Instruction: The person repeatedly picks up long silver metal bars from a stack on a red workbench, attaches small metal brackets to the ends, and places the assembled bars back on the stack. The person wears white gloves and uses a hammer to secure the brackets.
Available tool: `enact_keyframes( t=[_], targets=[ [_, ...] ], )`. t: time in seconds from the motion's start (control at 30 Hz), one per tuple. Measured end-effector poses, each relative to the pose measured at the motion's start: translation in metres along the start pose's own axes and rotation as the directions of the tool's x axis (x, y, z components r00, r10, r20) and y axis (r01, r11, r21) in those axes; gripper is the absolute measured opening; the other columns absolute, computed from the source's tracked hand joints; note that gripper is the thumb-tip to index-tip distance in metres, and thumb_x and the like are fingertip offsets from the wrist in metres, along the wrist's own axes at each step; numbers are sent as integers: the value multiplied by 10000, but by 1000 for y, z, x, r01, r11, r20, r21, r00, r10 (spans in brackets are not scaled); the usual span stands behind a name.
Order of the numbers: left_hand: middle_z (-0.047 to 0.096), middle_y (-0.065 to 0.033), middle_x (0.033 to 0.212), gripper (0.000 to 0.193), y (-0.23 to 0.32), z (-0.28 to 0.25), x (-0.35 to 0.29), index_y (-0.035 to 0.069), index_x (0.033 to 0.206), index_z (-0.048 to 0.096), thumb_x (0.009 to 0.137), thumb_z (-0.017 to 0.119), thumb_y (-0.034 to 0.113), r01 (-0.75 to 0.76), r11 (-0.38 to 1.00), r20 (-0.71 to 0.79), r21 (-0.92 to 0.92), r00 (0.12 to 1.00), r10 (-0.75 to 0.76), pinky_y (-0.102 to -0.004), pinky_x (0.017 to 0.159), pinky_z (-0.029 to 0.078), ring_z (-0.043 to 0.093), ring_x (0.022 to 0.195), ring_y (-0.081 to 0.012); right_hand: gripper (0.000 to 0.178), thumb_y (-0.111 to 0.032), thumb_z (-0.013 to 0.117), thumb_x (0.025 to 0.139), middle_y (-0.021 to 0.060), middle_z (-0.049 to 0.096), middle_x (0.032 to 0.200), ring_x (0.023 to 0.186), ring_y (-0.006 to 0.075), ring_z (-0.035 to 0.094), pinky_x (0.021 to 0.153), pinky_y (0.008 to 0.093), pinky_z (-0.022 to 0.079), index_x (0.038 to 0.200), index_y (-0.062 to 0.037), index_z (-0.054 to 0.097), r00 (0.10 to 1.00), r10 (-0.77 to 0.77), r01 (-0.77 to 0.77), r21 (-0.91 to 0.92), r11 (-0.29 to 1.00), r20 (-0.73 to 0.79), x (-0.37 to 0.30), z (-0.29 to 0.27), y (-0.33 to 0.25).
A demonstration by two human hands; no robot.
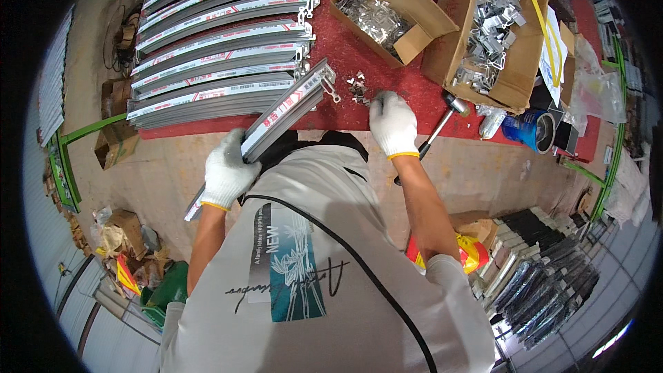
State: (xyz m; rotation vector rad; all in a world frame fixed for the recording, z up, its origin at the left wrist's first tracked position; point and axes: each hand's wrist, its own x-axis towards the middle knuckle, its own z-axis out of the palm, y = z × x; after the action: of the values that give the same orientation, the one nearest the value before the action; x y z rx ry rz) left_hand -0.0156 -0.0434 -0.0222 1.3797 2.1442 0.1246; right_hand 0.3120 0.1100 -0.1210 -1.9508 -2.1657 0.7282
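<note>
Grey metal bar (285, 112), clasped within left grip (232, 169), longer part forward

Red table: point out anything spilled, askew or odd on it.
Some metal bits lie loose by the right hand, outside the boxes, as if spilled. The hammer pokes past the edge of the table, and the blue can seems tipped on its side.
</note>
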Motion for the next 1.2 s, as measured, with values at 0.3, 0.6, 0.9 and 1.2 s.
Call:
enact_keyframes(
  t=[0.3, 0.6, 0.9, 1.2],
  targets=[
    [772, -224, 1236, 606, 5, -1, 1, 67, 1343, 705, 768, 840, 201, -7, 1000, 35, -1, 999, 7, -495, 995, 613, 753, 1149, -437, 257, -104, 711, 1014, 166, 840, 1022, 921, 247, 805, 863, 362, 627, 1219, 17, 805, 995, 70, -99, 534, 839, 74, 1, -21, 13],
    [770, -208, 1203, 530, 12, -4, 2, 75, 1278, 710, 773, 828, 182, -42, 999, 53, 16, 998, 41, -499, 979, 609, 743, 1132, -438, 249, -108, 700, 1041, 119, 804, 1002, 792, 134, 724, 737, 319, 603, 1213, 41, 802, 985, 72, -161, 677, 718, 159, -2, -37, 4],
    [766, -204, 1181, 485, 13, -1, -5, 86, 1237, 710, 780, 835, 188, -57, 998, 47, 36, 997, 55, -510, 960, 613, 745, 1119, -439, 338, -82, 673, 1095, 163, 788, 1081, 870, 211, 758, 795, 358, 664, 1373, 109, 687, 929, 81, -370, 917, 148, 361, -9, -55, -40],
    [765, -202, 1171, 468, 13, -1, -13, 78, 1218, 707, 786, 834, 209, -63, 996, 22, 56, 998, 62, -509, 944, 617, 747, 1104, -438, 334, -118, 607, 1135, 217, 782, 1191, 960, 271, 793, 879, 408, 680, 1393, 92, 632, 923, 25, -383, 908, 170, 385, -9, -59, -47]
  ],
)
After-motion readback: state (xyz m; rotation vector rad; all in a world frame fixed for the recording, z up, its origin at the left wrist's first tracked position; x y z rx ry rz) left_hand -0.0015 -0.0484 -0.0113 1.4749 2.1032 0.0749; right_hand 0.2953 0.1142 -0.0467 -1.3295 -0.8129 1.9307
